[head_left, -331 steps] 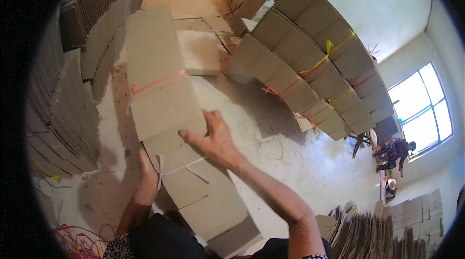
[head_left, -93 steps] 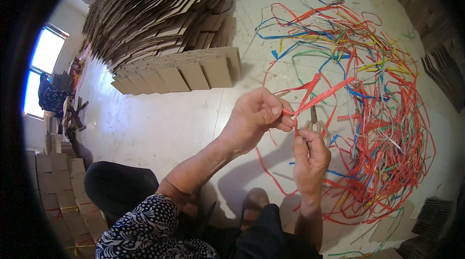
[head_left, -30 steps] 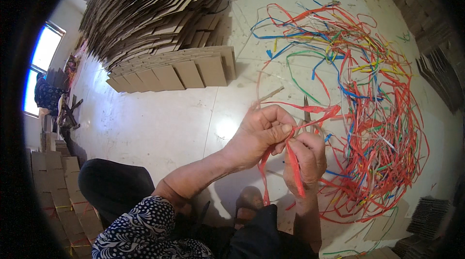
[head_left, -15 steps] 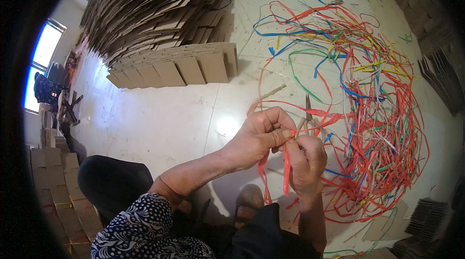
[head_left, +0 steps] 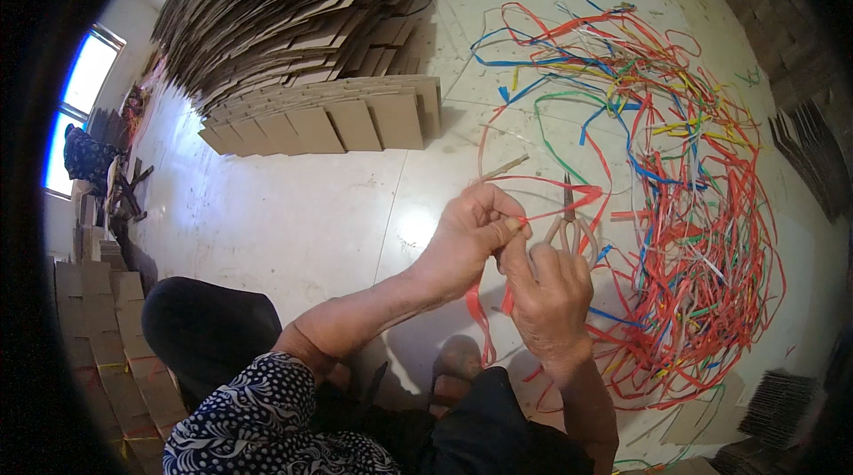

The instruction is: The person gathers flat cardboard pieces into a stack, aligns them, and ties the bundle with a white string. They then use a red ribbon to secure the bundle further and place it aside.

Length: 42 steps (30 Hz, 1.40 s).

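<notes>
My left hand [head_left: 474,231] pinches a red plastic strip [head_left: 481,319] between thumb and forefinger. Right against it, my right hand [head_left: 549,295] also has its fingers closed on the strip, so the fingertips of both hands meet. One length of the strip hangs below my hands, and a loop of it runs off to the right above them. Just beyond my right hand lies a pair of scissors [head_left: 569,224] on the floor, blades pointing away; my fingers partly hide its handles. What exactly the fingertips form in the strip is hidden.
A large tangled heap of red, blue, green, yellow and white strips [head_left: 702,244] covers the floor on the right. Folded cardboard pieces [head_left: 355,124] stand in a long row at the far left. More cardboard stacks [head_left: 98,315] sit at the left edge and the right [head_left: 782,404].
My right hand has turned and shifted slightly left, its fingers bending in toward the left hand. The loop of red strip has drawn in, and the scissors show more fully.
</notes>
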Each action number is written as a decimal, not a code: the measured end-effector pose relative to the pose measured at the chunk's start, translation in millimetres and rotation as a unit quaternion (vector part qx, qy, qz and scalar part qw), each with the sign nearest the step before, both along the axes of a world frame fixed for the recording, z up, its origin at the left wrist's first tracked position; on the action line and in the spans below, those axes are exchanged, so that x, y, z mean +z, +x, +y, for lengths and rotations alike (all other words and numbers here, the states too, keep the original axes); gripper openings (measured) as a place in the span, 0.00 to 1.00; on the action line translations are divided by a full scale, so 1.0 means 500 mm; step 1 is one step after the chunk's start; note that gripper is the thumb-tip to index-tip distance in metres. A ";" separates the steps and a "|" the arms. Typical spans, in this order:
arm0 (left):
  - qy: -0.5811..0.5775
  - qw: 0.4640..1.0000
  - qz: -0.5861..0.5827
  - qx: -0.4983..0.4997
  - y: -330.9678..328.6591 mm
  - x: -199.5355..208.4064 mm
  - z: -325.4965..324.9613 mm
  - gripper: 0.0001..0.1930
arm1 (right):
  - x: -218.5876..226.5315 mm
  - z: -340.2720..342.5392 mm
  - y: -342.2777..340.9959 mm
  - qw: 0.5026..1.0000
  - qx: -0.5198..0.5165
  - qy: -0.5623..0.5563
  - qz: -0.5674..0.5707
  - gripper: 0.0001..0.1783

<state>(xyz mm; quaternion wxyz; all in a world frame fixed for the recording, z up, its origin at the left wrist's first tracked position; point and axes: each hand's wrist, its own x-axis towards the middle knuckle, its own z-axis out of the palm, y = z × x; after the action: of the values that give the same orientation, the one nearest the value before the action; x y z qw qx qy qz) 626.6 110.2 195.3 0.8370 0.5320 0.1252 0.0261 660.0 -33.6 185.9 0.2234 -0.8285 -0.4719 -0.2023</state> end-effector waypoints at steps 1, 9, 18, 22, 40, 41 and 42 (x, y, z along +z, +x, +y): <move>-0.005 1.000 0.012 0.010 0.000 -0.007 0.007 0.03 | 0.001 0.005 0.001 1.000 0.003 -0.003 0.004 0.15; 0.133 0.987 -0.017 -0.089 -0.018 -0.002 0.018 0.03 | 0.052 -0.023 0.022 0.966 -0.004 0.169 0.196 0.14; 0.133 0.983 -0.030 -0.125 -0.014 0.018 0.004 0.02 | 0.013 -0.031 0.032 0.947 0.017 0.147 0.286 0.07; 0.085 0.985 0.007 -0.151 -0.012 0.015 0.014 0.01 | 0.014 -0.039 0.037 0.933 0.045 0.131 0.333 0.06; 0.118 0.946 0.078 -0.290 0.023 0.033 0.041 0.02 | -0.004 -0.056 0.042 0.942 0.101 0.092 0.306 0.06; 0.112 0.949 0.077 -0.286 0.023 0.029 0.040 0.02 | -0.006 -0.054 0.040 0.946 0.096 0.099 0.293 0.06; 0.110 0.952 0.078 -0.274 0.024 0.026 0.038 0.02 | -0.010 -0.050 0.038 0.950 0.091 0.107 0.279 0.07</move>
<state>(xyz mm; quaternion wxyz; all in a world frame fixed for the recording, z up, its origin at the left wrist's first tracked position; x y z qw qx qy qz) 638.4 129.0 208.2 0.7358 0.6350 0.0353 -0.2325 679.1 -58.6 181.0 0.4505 -0.7768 -0.4399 0.0086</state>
